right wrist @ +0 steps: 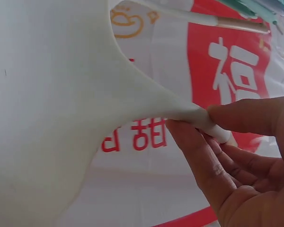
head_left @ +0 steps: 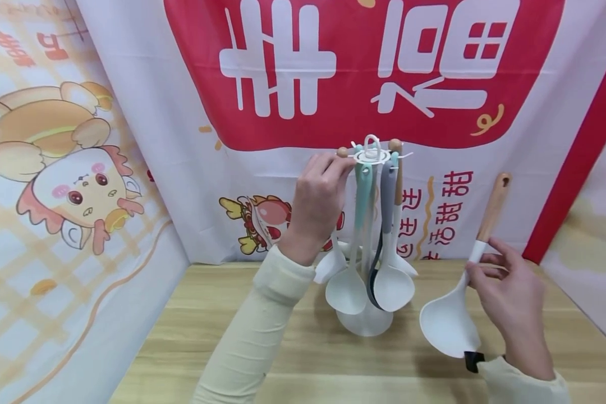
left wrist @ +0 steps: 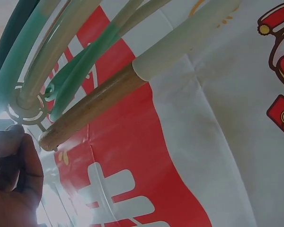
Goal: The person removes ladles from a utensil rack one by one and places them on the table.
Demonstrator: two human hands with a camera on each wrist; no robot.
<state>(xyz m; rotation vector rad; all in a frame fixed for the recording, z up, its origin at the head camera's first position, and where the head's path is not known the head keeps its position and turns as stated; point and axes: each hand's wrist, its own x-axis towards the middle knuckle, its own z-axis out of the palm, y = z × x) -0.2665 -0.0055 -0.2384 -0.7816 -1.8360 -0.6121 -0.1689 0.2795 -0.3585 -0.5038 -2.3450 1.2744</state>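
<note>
My right hand (head_left: 515,297) pinches the white neck of a spatula (head_left: 449,322) between thumb and fingers. Its wooden handle (head_left: 495,207) points up and its broad white head hangs down; the right wrist view shows that head (right wrist: 52,104) up close. With curled fingers, my left hand (head_left: 323,196) holds the edge of the white ring top of a utensil rack (head_left: 372,156). From the rack hang a mint-handled spoon (head_left: 347,289), a grey-handled ladle (head_left: 394,287) and other wooden- and mint-handled utensils. Part of the rack is behind these utensils.
The rack's round white base (head_left: 365,322) stands on a wood-grain table (head_left: 283,365). Behind it hangs a white and red printed cloth (head_left: 197,168), and a cartoon-printed cloth (head_left: 35,224) covers the left side. A black wrist camera (head_left: 473,362) sits at the right sleeve.
</note>
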